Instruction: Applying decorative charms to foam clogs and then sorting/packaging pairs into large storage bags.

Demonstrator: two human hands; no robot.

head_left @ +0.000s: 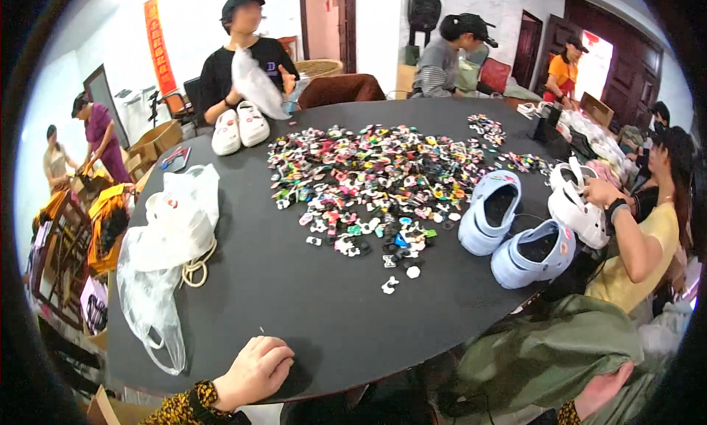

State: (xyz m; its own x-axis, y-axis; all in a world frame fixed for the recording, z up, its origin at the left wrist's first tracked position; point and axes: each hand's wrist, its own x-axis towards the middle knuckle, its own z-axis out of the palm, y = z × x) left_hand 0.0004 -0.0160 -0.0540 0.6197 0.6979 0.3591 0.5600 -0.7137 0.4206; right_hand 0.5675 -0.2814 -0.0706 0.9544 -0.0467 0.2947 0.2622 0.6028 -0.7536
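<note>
My left hand [255, 371] rests on the near edge of the dark table [243, 278], its fingers curled in a loose fist with nothing visible in it. At the lower right, my right hand [602, 390] grips the edge of a crumpled olive-green cloth [552, 344], which looks like a large bag. Beyond the cloth stand two light blue clogs [489, 217] with small charms on them. A wide heap of small colourful shoe charms [383, 167] covers the middle of the table.
On the left lies a clear plastic bag [158, 255] with white clogs inside. Across the table a person [250, 64] holds a plastic bag beside white clogs [239, 129]. At right a person [633, 237] handles white clogs [578, 204]. A black box [545, 123] stands behind.
</note>
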